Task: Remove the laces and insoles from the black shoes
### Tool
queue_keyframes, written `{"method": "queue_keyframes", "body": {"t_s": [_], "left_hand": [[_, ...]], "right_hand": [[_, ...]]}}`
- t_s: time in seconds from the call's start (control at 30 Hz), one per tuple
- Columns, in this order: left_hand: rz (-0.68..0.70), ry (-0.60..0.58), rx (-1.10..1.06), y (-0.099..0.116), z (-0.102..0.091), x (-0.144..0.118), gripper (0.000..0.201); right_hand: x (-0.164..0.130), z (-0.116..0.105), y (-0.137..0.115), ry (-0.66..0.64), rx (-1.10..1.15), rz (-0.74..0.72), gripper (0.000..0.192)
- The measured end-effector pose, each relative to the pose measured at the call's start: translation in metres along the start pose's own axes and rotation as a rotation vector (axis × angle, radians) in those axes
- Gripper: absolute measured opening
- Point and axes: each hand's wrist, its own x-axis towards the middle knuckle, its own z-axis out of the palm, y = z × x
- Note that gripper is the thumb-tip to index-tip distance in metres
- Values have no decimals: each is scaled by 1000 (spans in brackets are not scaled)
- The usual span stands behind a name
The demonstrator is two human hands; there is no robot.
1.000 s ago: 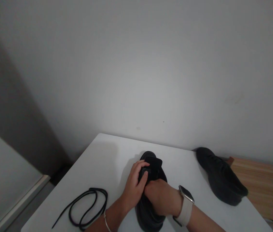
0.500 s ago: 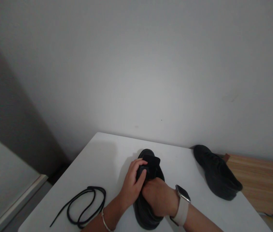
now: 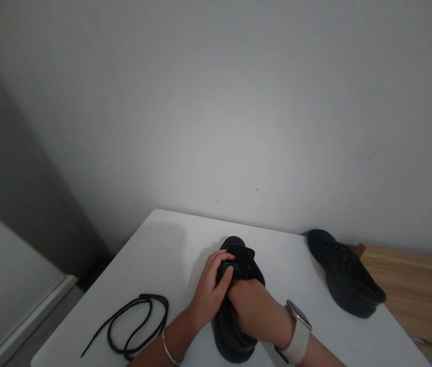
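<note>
A black shoe (image 3: 235, 336) lies on the white table (image 3: 162, 255), toe toward me, its tongue (image 3: 243, 255) standing up at the far end. My left hand (image 3: 210, 295) grips the shoe's left side near the tongue, fingers curled over the opening. My right hand (image 3: 256, 311), with a pale wristwatch (image 3: 299, 326), presses on the top of the shoe where the eyelets are; its fingers are closed and hide what they pinch. A loose black shoelace (image 3: 134, 326) lies coiled on the table to the left of my left forearm.
A second black shoe (image 3: 344, 280) lies at the table's right back corner. Behind it a wooden surface (image 3: 410, 295) adjoins the table. A plain wall stands right behind the table, whose left edge drops to the floor.
Both hands stay on the shoe; my right wrist has shifted slightly right and down. The view has barely moved.
</note>
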Motion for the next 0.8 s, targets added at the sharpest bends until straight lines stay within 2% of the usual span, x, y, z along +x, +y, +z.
{"method": "queue_keyframes", "body": {"t_s": [0.17,0.33,0.4,0.5,0.63,0.7,0.8], "left_hand": [[3,0,-6,0,0,0,24],[5,-12,-11,-1,0,0,27],[6,-15,-11,-2,1,0,29],[10,-15,-13,-4,2,-2,31],[21,-17,-17,-5,1,-3,33],[19,-17,-13,-4,1,-3,32],[14,-5,-1,-2,1,-4,32]], "right_hand": [[-1,8,4,177,91,109,31],[4,14,7,285,150,201,37],[3,18,10,385,232,153,33],[-4,24,14,645,391,19,27],[-18,23,6,925,444,-83,23],[-25,19,-1,1036,457,-100,22],[-38,12,-13,1114,481,-184,29]]}}
